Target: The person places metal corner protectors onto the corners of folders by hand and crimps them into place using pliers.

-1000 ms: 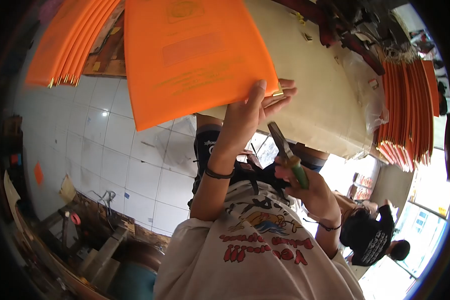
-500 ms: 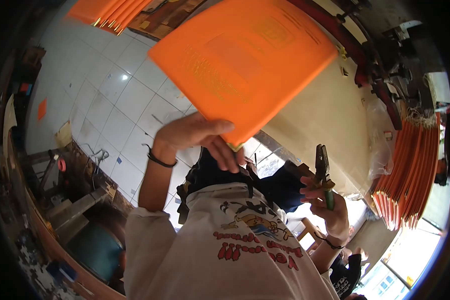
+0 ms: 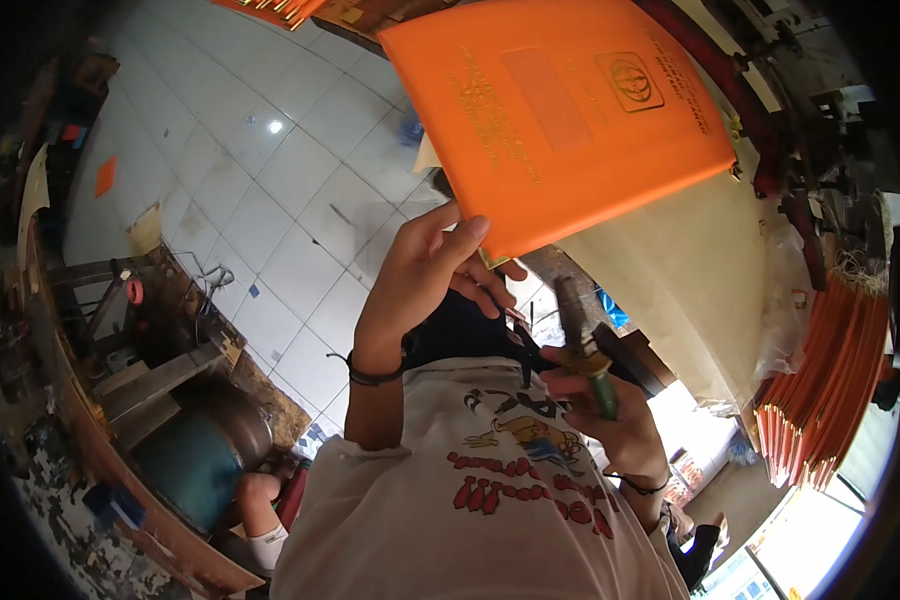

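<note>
An orange folder (image 3: 580,110) with gold lettering, a round emblem and metal corners is held up in front of me. My left hand (image 3: 415,275) pinches it near its lower corner, thumb on top and fingers beneath, beside a gold corner piece (image 3: 492,258). In my right hand (image 3: 625,425) is a pair of pliers (image 3: 573,315) with a green handle, slightly blurred. Its jaws point up, below the folder and apart from it. Whether the jaws are open I cannot tell.
Under the folder lies a beige work surface (image 3: 660,250). A tied stack of orange folders (image 3: 820,385) is at right, and more orange folders (image 3: 275,8) are at the top left. White floor tiles (image 3: 290,180) spread to the left. Another person's leg (image 3: 260,505) shows at lower left.
The folder has turned and shifted right, its print now sharper. My left hand has moved right with it. My right hand has brought the pliers left, closer to the folder's lower corner.
</note>
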The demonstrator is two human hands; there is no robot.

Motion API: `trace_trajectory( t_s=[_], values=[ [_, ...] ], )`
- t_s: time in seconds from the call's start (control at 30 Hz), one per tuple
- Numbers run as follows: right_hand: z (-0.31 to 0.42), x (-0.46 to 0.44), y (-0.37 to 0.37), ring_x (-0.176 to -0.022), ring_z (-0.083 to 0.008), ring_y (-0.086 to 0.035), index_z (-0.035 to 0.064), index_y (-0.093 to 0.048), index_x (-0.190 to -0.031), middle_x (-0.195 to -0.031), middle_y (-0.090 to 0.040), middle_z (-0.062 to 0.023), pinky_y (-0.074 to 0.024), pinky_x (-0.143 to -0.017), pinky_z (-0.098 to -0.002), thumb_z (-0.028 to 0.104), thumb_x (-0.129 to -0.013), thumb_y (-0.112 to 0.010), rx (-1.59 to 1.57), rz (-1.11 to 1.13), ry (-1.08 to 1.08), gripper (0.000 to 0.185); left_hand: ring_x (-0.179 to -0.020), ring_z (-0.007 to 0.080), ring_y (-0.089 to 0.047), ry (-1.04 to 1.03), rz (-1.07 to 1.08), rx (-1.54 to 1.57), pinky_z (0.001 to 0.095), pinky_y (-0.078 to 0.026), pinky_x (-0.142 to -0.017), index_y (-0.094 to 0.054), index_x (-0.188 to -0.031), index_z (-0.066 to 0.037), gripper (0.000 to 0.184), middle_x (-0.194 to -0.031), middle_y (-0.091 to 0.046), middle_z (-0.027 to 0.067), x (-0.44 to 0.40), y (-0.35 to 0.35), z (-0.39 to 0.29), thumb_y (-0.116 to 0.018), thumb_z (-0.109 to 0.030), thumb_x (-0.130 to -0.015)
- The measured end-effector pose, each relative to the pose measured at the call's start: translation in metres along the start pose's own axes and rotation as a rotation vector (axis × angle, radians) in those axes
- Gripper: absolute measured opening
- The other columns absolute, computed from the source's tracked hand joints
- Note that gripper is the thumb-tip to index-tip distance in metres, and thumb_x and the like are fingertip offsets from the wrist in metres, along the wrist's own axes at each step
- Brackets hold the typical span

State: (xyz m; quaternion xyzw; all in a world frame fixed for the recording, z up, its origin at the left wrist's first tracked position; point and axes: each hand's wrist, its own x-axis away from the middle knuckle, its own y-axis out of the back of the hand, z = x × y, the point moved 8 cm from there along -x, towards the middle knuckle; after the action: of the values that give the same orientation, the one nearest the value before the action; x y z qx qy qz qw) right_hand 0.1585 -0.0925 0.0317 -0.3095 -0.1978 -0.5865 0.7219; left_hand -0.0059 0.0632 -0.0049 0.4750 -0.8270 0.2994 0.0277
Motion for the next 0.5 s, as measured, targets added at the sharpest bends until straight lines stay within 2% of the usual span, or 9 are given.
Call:
trace_trajectory(
  t_s=[0.1, 0.13, 0.23, 0.27, 0.37, 0.47, 0.5],
  values=[
    [0.004, -0.004, -0.010, -0.136, -0.0223, -0.044, -0.0042, -0.059, -0.124, -0.150, -0.044, -0.0142, -0.0377, -0.108, -0.0334, -0.016, -0.079, -0.053, 0.065, 0.043, 0.021, 0.047, -0.069, 0.0240, -0.071, -0.023, -0.107, -0.033, 0.0311, -0.058, -0.051, -0.053, -0.129, 0.005, 0.040, -0.088, -0.070, 0.0223, 0.007, 0.006, 0.006, -0.057, -0.023, -0.100],
    [0.001, -0.005, -0.009, -0.135, -0.0207, -0.045, -0.0029, -0.054, -0.131, -0.150, -0.045, -0.0123, -0.0377, -0.108, -0.0327, -0.016, -0.079, -0.053, 0.054, 0.054, 0.054, 0.053, -0.068, 0.0228, -0.071, -0.037, -0.143, -0.059, 0.0304, -0.057, -0.050, -0.054, -0.129, 0.005, 0.039, -0.088, -0.070, 0.0211, 0.009, 0.008, 0.008, -0.059, -0.019, -0.099],
    [0.005, -0.004, -0.008, -0.133, -0.0193, -0.047, -0.0019, -0.048, -0.137, -0.148, -0.047, -0.0117, -0.0382, -0.107, -0.0319, -0.015, -0.080, -0.052, 0.110, 0.014, 0.026, 0.059, -0.066, 0.0200, -0.069, -0.153, -0.210, -0.074, 0.0286, -0.055, -0.048, -0.056, -0.127, 0.005, 0.036, -0.087, -0.070, 0.0168, 0.016, 0.007, 0.007, -0.063, -0.011, -0.096],
    [0.005, -0.004, -0.007, -0.124, -0.0176, -0.053, -0.0017, -0.045, -0.139, -0.142, -0.053, -0.0109, -0.0411, -0.103, -0.0304, -0.013, -0.081, -0.051, 0.149, -0.006, 0.043, 0.059, -0.076, 0.0225, -0.072, -0.120, -0.209, -0.087, 0.0301, -0.060, -0.057, -0.053, -0.132, 0.005, 0.043, -0.091, -0.071, 0.0152, 0.017, 0.008, 0.011, -0.066, -0.003, -0.092],
    [0.005, -0.004, -0.009, -0.109, -0.0144, -0.058, -0.0012, -0.045, -0.139, -0.132, -0.060, -0.0097, -0.0458, -0.093, -0.0288, -0.010, -0.081, -0.049, 0.107, -0.047, -0.016, 0.058, -0.091, 0.0260, -0.072, -0.250, -0.165, -0.080, 0.0329, -0.062, -0.072, -0.046, -0.138, 0.006, 0.054, -0.098, -0.071, 0.0174, 0.022, 0.002, 0.013, -0.067, 0.006, -0.088],
    [0.005, -0.007, -0.008, -0.096, -0.0126, -0.058, 0.0006, -0.044, -0.140, -0.123, -0.064, -0.0083, -0.0481, -0.084, -0.0279, -0.009, -0.081, -0.047, 0.184, -0.112, 0.101, 0.060, -0.102, 0.0280, -0.070, -0.313, -0.141, -0.067, 0.0349, -0.061, -0.085, -0.039, -0.143, 0.005, 0.064, -0.104, -0.070, 0.0195, 0.021, -0.007, 0.011, -0.066, 0.012, -0.085],
    [0.003, -0.007, -0.009, -0.095, -0.0124, -0.058, 0.0008, -0.044, -0.141, -0.122, -0.064, -0.0086, -0.0482, -0.083, -0.0278, -0.009, -0.081, -0.047, 0.209, -0.119, 0.063, 0.061, -0.099, 0.0288, -0.070, -0.288, -0.164, -0.018, 0.0352, -0.060, -0.085, -0.040, -0.142, 0.006, 0.066, -0.103, -0.070, 0.0205, 0.021, -0.007, 0.014, -0.067, 0.013, -0.083]
  ],
)
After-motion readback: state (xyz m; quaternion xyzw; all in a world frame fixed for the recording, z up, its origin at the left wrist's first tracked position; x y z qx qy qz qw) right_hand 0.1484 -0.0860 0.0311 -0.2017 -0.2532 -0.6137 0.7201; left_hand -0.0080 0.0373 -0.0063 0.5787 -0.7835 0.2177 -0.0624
